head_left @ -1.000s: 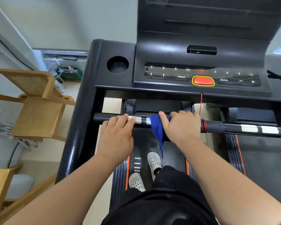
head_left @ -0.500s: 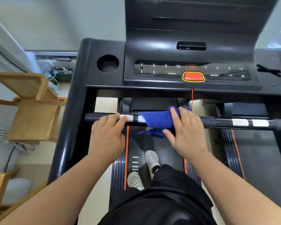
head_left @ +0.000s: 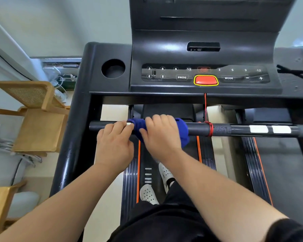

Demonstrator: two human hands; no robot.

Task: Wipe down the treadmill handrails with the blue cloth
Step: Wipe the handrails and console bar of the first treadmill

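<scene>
A black horizontal handrail [head_left: 234,130] crosses the treadmill in front of me, with white sensor patches toward its right end. The blue cloth [head_left: 182,129] is wrapped around the bar left of centre. My right hand [head_left: 160,135] grips the cloth and the bar through it, fingers curled over the top. My left hand [head_left: 115,142] holds the bare bar just to the left, its fingertips touching the cloth's left edge.
The console [head_left: 205,74] with a red stop button [head_left: 206,80] and a cup holder [head_left: 113,68] sits above the bar. A red safety cord [head_left: 209,128] is looped on the bar right of the cloth. Wooden chairs [head_left: 35,119] stand at the left.
My right hand has slid the cloth leftward along the bar until it meets my left hand, and the cloth now wraps the bar instead of hanging. The left hand stays in place.
</scene>
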